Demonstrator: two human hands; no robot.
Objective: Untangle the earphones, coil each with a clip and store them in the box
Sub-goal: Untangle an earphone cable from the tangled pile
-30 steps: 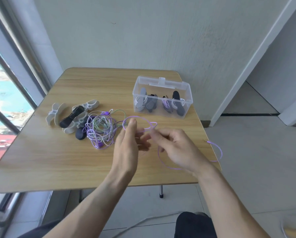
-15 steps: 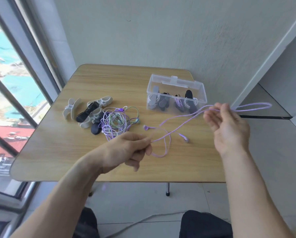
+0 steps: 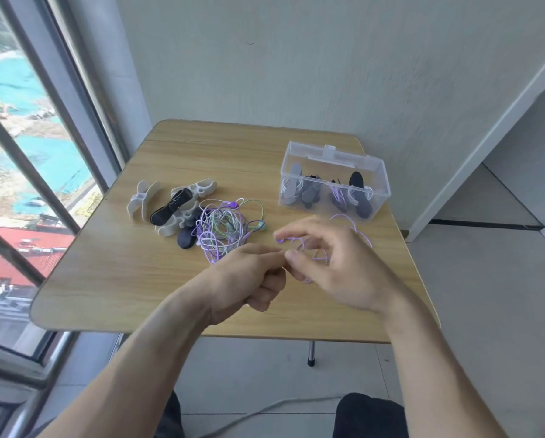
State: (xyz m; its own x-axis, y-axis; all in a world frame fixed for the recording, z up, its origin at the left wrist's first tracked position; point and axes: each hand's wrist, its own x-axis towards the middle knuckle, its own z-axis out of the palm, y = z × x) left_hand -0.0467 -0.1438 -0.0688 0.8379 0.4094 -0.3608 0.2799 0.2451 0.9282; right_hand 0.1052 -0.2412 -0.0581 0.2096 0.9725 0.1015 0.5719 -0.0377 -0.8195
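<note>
Your left hand [image 3: 249,273] pinches the thin purple earphone cord [image 3: 320,256]; your right hand [image 3: 334,263] curls round its loops, clips [image 3: 173,207] lying far-left.

Both hands meet above the wooden bench [image 3: 113,273], near its front edge. The left hand [image 3: 249,276] is curled into a fist, its grip pinching a purple earphone cable [image 3: 315,254]. The right hand [image 3: 337,263], blurred, has its fingers bent around loops of the same cable, which trails off toward the right behind it. Just left of the hands lies a tangle of purple and green earphones [image 3: 223,229], touching a cluster of white and black clips [image 3: 170,203]. A clear plastic box [image 3: 334,181] stands at the back right, holding earphones already coiled on clips. A window [image 3: 21,147] fills the left side.
</note>
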